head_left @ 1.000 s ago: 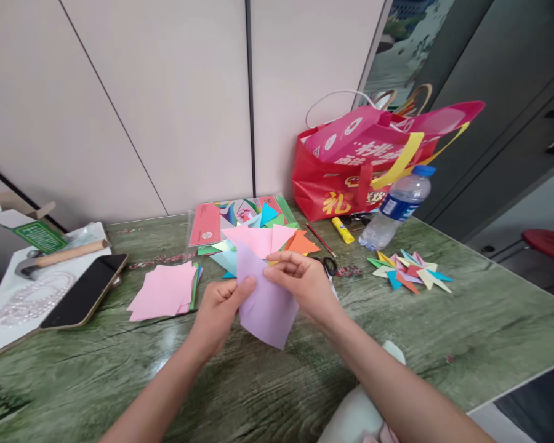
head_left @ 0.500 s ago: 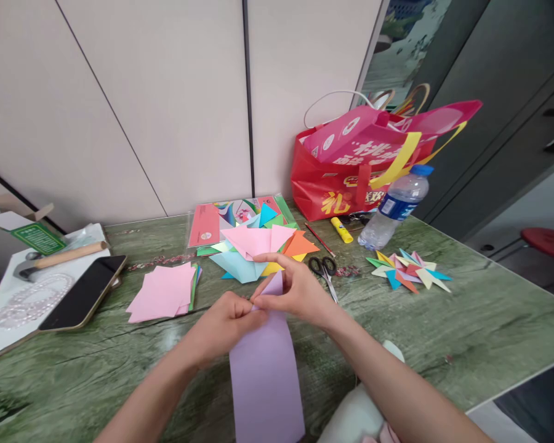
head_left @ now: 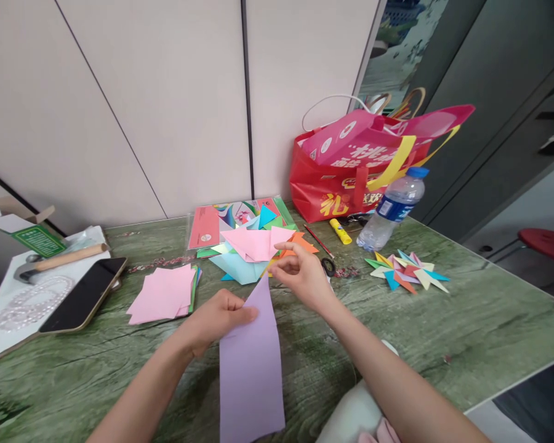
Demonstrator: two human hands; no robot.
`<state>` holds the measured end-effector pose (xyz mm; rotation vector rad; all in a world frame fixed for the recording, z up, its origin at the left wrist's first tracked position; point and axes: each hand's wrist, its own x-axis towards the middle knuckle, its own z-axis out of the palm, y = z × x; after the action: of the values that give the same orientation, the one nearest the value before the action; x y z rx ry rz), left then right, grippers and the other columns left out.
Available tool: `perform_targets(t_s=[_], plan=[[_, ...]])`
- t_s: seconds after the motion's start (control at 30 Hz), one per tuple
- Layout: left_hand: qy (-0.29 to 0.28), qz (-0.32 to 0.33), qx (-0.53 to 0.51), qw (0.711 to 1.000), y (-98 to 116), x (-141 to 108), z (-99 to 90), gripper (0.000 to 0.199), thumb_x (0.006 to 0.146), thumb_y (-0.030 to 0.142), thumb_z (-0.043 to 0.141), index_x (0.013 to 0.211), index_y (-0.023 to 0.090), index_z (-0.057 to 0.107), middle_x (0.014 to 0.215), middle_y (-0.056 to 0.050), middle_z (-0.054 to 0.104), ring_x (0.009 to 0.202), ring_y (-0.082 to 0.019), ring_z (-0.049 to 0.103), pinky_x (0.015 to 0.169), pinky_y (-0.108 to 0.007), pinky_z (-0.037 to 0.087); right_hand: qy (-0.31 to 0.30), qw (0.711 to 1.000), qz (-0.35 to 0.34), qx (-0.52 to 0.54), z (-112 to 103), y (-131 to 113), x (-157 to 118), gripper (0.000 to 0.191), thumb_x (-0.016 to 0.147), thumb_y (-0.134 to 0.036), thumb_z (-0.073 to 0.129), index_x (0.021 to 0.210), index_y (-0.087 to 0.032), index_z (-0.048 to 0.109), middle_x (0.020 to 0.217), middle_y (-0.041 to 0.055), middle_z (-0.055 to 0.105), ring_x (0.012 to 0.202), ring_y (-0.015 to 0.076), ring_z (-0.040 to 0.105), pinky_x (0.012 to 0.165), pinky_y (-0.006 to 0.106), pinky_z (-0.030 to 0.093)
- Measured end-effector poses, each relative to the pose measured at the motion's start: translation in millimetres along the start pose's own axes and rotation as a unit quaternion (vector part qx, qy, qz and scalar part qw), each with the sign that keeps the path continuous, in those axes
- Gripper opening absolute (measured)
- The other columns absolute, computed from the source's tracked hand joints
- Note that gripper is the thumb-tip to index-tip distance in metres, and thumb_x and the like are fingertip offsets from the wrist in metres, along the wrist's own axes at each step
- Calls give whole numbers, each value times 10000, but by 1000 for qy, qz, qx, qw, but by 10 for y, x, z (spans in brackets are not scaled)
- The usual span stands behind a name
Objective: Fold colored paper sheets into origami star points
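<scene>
A long sheet of purple paper [head_left: 252, 375] hangs over the table, its top end narrowing to a slanted point. My left hand [head_left: 222, 315] pinches its upper left edge, thumb lying on the front face. Just right of the paper's tip is my right hand [head_left: 302, 274], fingers curved and partly apart, with nothing visible between them. Behind the tip lie folded paper pieces: a pink one [head_left: 253, 244], a light blue one [head_left: 240, 269] and an orange one [head_left: 302, 243]. A stack of pink paper squares [head_left: 161, 294] rests left of my left hand.
Scissors [head_left: 328, 267], partly hidden by my right hand, a pencil [head_left: 318, 240] and a glue stick [head_left: 340, 231] lie behind. To the right are a bottle [head_left: 392, 209], a red bag [head_left: 332, 178] and a colourful folded-paper cluster [head_left: 409, 271]. A phone [head_left: 85, 295] and a hammer [head_left: 64, 259] lie left.
My right hand has let go of the purple paper's top and moved slightly right and up. The paper and my left hand have shifted a little left, and the pointed top shows more.
</scene>
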<state>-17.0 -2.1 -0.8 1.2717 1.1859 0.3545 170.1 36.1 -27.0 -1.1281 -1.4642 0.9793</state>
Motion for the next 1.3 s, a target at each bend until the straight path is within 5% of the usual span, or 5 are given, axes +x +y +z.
perform_targets(t_s=[0.3,0.67,0.87,1.07,1.3], plan=[[22,36,-30,999,22,-17,-1,425,660,526,640,506,130,610,470,3,510,414,-95,376,428,-225,234,-142,975,80,152,189,-35,-93,311,604,-431,717,701,-158,605,619,-17,619,549,113,551,547,247,436],[19,62,-74,995,25,-17,9,374,707,483,622,533,154,649,598,-56,659,560,-164,579,558,-257,439,-35,989,59,135,111,37,-10,296,649,-419,685,661,-162,538,527,-56,501,461,78,401,457,216,279],[146,94,-160,972,33,35,-71,357,640,481,679,608,126,667,588,-59,675,576,-195,609,599,-312,484,-106,981,71,146,128,17,-32,501,715,-390,635,1136,-204,438,585,-75,554,474,94,470,457,199,317],[316,152,-298,887,8,95,-229,284,564,370,743,613,120,617,559,-36,662,522,-189,606,530,-313,494,-150,980,40,126,98,-77,-75,291,651,-305,703,907,-207,605,748,-19,621,610,121,556,533,228,421],[353,180,-324,859,-22,105,-276,184,642,283,682,664,110,623,545,-25,656,503,-179,623,481,-284,505,-245,958,6,152,94,-64,-123,471,648,-39,552,1070,-247,575,996,14,606,800,143,611,694,286,513]])
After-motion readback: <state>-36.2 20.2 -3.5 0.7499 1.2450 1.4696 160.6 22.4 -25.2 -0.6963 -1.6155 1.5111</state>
